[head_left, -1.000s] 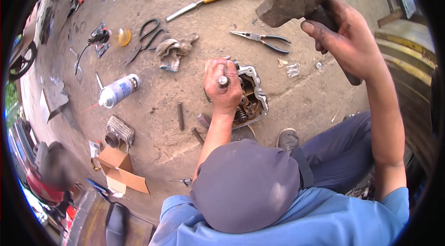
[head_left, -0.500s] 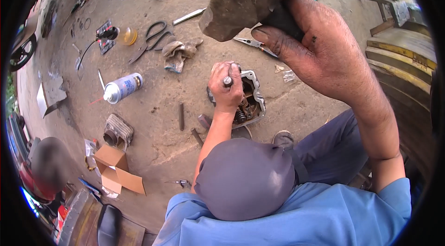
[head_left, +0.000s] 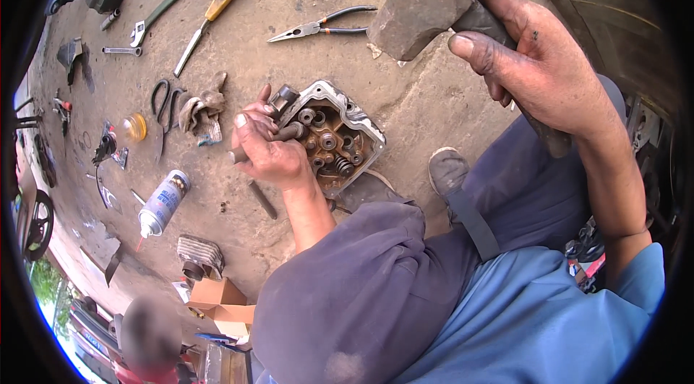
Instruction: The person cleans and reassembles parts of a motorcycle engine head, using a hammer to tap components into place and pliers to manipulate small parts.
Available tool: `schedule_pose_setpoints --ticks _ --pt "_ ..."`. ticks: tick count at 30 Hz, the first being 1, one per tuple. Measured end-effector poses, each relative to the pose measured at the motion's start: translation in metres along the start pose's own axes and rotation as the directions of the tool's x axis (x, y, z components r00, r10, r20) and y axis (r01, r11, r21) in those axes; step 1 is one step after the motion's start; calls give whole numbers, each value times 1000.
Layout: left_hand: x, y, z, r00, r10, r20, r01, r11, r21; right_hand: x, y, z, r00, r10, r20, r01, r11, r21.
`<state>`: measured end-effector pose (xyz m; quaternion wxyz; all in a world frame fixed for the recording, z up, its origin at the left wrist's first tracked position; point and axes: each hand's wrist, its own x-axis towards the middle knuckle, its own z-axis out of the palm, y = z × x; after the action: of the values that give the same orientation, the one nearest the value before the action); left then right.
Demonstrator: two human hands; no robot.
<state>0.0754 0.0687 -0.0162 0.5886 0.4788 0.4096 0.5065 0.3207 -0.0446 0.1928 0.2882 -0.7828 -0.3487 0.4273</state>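
Right grip [head_left: 538, 69] wrapped fully round the handle of a sledgehammer [head_left: 437, 4], held aloft on the right; left grip [head_left: 271, 156] curled round a steel rod [head_left: 288, 132] by the cylinder head [head_left: 332, 124] on the concrete floor [head_left: 426, 109]. I couldn't tell whether rod met casting. Slanted as it was, it could have skidded under a knock, bruising fingers. I saw blunt, scuffed steel, a pale scalloped rim, oily brown recesses, a coiled spring [head_left: 343, 165].
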Motion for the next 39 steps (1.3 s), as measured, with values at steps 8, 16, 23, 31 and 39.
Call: schedule_pose_setpoints --ticks 8,16,23,31,39 --pt "6 6 -9 969 -186 -163 125 936 -329 -4 5 3 999 47 -7 -46 996 74" --pt "-3 0 3 999 37 -11 -38 999 -17 2 8 6 996 56 71 -62 995 79" --pt "-1 1 8 996 65 60 -82 931 357 15 7 14 986 -113 119 136 971 -197" --pt "-11 -6 -14 986 110 127 -146 934 327 42 -99 64 780 -607 156 622 719 -311" --pt "3 6 3 976 165 144 -210 895 394 75 -94 71 789 -552 269 603 613 -511"
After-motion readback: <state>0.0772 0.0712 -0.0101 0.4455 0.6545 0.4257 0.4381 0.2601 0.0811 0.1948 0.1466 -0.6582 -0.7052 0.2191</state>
